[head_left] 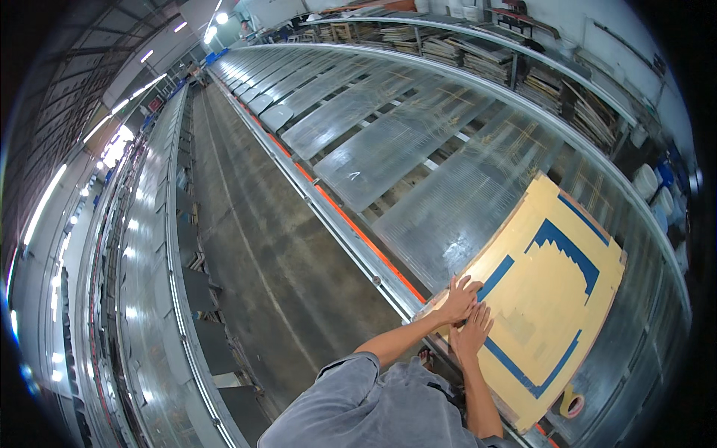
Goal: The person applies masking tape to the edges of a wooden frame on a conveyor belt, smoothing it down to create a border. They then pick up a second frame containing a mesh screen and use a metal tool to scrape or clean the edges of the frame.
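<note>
Left hand and right hand, unclenched, close together on one blue-marked yellow rectangular panel; one round yellow tape roll (near right) beside it; glossy grey tabletop.

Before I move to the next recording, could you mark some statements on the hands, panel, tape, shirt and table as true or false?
1. The left hand touches the yellow panel. True.
2. The right hand holds the tape roll. False: that hand is on the panel, and the roll lies beside the panel.
3. Blue shapes show on the panel. True.
4. The shirt is bright red. False: it is grey.
5. An orange strip runs along the aisle side of the table. True.
</note>
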`<act>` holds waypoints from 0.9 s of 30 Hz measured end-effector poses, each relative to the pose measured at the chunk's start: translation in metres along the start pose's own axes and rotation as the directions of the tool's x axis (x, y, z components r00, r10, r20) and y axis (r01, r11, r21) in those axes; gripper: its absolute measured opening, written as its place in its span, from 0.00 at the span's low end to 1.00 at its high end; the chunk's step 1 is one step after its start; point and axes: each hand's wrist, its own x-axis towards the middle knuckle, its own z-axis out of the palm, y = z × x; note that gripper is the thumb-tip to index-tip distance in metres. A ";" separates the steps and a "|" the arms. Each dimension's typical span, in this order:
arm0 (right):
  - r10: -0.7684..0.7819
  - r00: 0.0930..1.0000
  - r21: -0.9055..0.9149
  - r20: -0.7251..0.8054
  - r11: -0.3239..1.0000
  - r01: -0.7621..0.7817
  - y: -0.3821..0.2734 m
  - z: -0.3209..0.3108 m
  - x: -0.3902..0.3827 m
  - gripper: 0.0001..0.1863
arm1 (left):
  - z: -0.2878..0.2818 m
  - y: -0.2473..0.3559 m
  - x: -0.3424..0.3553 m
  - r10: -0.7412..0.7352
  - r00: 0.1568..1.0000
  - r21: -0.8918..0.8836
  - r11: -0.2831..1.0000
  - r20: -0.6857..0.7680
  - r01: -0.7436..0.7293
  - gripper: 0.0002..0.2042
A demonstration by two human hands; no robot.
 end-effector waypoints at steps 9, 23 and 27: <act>-0.018 1.000 0.077 -0.008 0.997 0.018 0.014 -0.002 0.001 0.52 | -0.008 -0.005 0.004 0.207 0.978 -0.186 0.963 0.037 -0.197 0.07; -0.063 0.998 0.081 -0.016 0.995 0.065 0.019 0.004 -0.003 0.54 | -0.028 -0.003 -0.005 0.117 0.993 -0.323 0.940 -0.001 -0.111 0.11; -0.059 0.998 0.089 -0.016 0.994 0.060 0.015 0.004 -0.003 0.53 | -0.025 -0.008 -0.004 0.045 0.998 -0.399 0.917 0.051 -0.021 0.08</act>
